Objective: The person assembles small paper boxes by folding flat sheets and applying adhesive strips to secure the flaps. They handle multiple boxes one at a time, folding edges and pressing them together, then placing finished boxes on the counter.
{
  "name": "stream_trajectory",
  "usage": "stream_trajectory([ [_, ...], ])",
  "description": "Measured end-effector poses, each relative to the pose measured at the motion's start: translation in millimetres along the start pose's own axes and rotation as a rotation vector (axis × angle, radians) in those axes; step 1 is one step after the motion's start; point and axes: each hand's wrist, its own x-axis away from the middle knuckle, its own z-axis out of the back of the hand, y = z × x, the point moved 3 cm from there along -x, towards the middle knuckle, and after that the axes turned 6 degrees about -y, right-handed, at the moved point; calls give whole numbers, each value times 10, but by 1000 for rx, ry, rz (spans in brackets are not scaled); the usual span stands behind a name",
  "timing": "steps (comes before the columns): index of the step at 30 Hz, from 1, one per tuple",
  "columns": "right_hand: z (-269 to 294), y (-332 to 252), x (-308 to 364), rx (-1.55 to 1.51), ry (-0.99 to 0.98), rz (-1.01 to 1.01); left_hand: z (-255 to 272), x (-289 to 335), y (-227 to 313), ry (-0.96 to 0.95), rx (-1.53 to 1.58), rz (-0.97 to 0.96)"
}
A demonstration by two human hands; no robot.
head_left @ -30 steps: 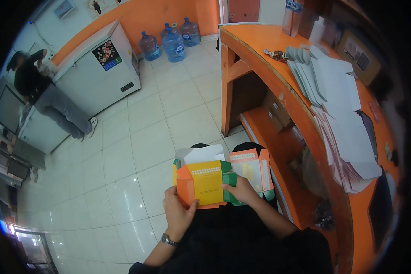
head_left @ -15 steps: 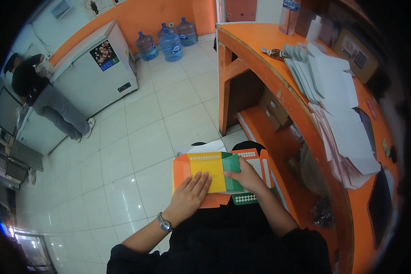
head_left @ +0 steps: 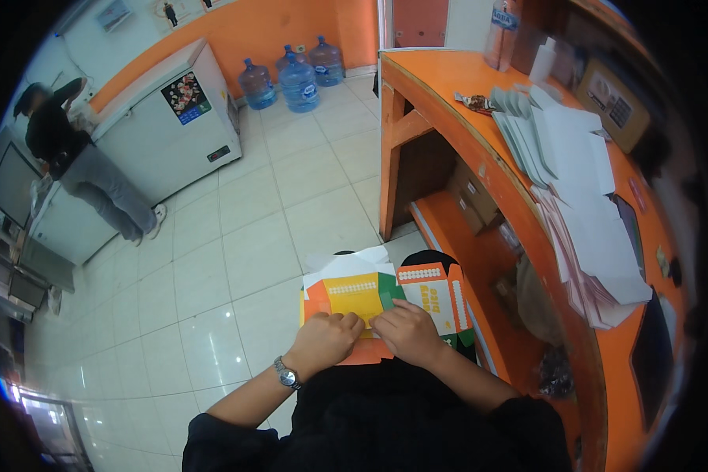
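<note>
On my lap lies a folded paperboard carton (head_left: 354, 293) with an orange side, a yellow middle panel and a green side. My left hand (head_left: 328, 340) is closed, its curled fingers gripping the carton's near edge at the yellow panel. Close beside it, my right hand (head_left: 407, 333) is closed on the same edge near the green side; its fingertips are partly hidden. Beyond the carton a white sheet (head_left: 354, 259) sticks out from underneath. To the right, a flat carton blank (head_left: 433, 296) in white, orange and green rests on my right thigh.
An orange curved counter (head_left: 448, 75) on the right carries stacked white and pink folded cartons (head_left: 578, 169) and a bottle (head_left: 502, 35). Boxes (head_left: 473, 197) fill its shelf. Ahead are blue water jugs (head_left: 299, 82); at left a person (head_left: 86, 157) leans over a white chest freezer (head_left: 161, 126).
Both hands have gone from flat on the carton to curled at its near edge, drawing closer together. More of the white sheet and the right-hand blank now shows.
</note>
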Motion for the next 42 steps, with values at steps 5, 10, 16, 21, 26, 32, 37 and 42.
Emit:
stream_trajectory([
  [5, -32, -69, 68, -31, 29, 41, -35, 93, 43, -48, 27, 21],
  [10, 171, 83, 64, -262, -56, -62, 107, 285, 48, 53, 55, 53],
  [16, 179, 451, 170, -659, 185, -513, 308, 603, -147, 404, 243, 306],
  [21, 72, 273, 230, -1372, -287, -13, 67, 787, -320, 143, 1207, 448],
  [26, 135, 272, 246, -329, -289, -158, 44, 949, -154, 92, 1016, 261],
  [32, 101, 97, 374, -3, -348, 41, 342, 1000, 79, 161, 1002, 186],
  [37, -93, 166, 433, -312, -178, 142, 552, 962, 152, 25, 1007, 36],
  [42, -198, 283, 425, -628, -171, -136, 351, 869, -228, 155, 1642, 150],
])
